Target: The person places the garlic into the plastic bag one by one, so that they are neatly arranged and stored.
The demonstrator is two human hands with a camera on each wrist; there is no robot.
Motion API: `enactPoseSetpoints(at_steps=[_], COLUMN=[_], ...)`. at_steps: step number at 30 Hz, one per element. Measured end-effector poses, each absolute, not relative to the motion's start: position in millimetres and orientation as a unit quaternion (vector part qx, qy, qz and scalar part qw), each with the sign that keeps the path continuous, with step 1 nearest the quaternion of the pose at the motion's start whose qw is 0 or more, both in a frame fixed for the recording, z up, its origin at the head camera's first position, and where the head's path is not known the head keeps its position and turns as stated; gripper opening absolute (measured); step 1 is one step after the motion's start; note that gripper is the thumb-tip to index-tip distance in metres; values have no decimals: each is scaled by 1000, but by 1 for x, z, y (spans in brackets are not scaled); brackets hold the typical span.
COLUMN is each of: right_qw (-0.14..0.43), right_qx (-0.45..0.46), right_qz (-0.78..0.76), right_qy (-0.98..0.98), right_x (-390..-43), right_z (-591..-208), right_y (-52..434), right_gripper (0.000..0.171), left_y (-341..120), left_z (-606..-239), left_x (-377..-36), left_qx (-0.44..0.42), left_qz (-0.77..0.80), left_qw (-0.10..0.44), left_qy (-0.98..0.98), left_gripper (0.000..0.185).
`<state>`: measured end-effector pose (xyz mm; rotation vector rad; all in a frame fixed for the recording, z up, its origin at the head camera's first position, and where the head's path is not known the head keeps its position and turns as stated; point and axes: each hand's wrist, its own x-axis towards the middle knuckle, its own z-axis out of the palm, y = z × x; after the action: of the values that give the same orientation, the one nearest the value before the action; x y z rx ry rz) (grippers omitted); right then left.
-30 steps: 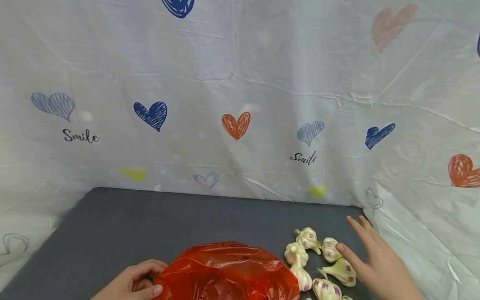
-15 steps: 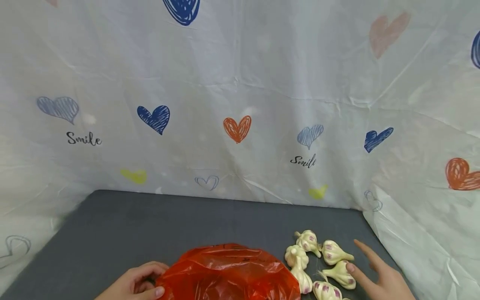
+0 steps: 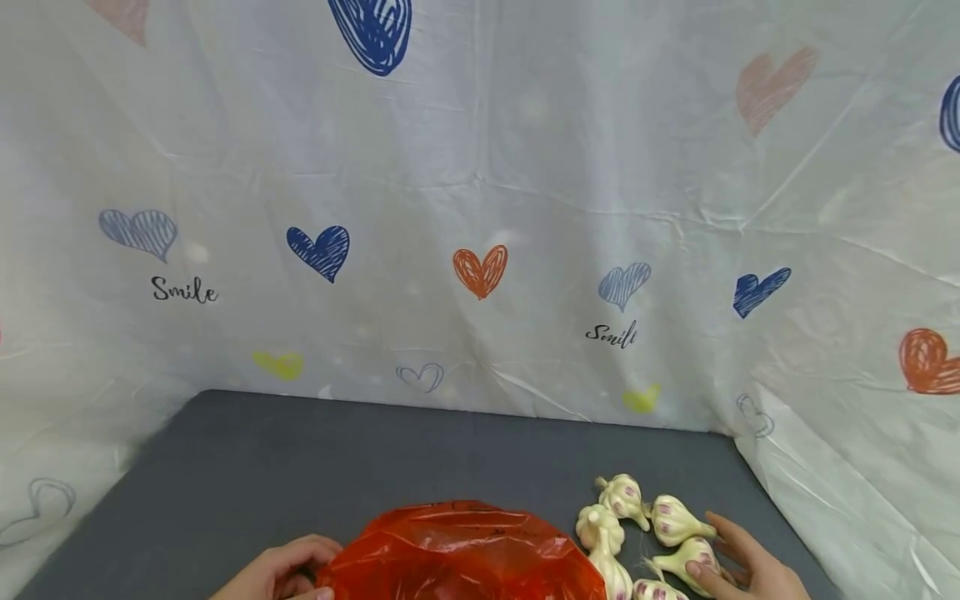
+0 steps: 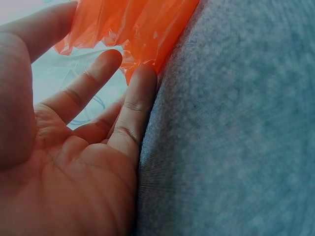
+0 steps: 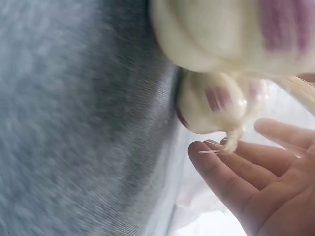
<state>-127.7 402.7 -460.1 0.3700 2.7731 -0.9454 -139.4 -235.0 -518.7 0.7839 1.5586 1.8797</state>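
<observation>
Right hand [image 3: 757,568], fingers spread, at a garlic bulb [image 3: 687,562] on dark table [image 3: 360,458], right of red bag [image 3: 465,558]. Left hand [image 3: 279,572] touches bag's edge; cannot tell whether it pinches. Likely step: reaching. Next calls for fingers closing round bulb.

Brings the right hand [image 3: 761,571] down and back from near the tabletop's [image 3: 375,458] far right corner, lowering the thumb [image 3: 703,575] over one garlic bulb [image 3: 697,550] and the index fingertip [image 3: 714,520] beside the neck of the bulb beyond [image 3: 672,521]. Tilts the head view slightly up the backdrop [image 3: 540,167].
</observation>
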Motion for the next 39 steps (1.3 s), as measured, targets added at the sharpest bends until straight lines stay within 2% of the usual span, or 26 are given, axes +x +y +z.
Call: enactPoseSetpoints(at_steps=[16, 29, 39], right_qw=[123, 118, 124], right_qx=[135, 138, 126], right_qz=[-415, -398, -417], right_qy=[891, 899, 891], right_x=[-134, -131, -132], right_z=[-471, -473, -477], right_y=[414, 412, 418], right_gripper=[117, 104, 103], left_y=[-236, -235, -235], left_z=[-520, -518, -516], left_x=[-138, -137, -135], left_qx=[283, 261, 242], left_qz=[702, 710, 720], left_qw=[289, 305, 327], left_qy=[587, 579, 562], left_gripper=[35, 35, 36])
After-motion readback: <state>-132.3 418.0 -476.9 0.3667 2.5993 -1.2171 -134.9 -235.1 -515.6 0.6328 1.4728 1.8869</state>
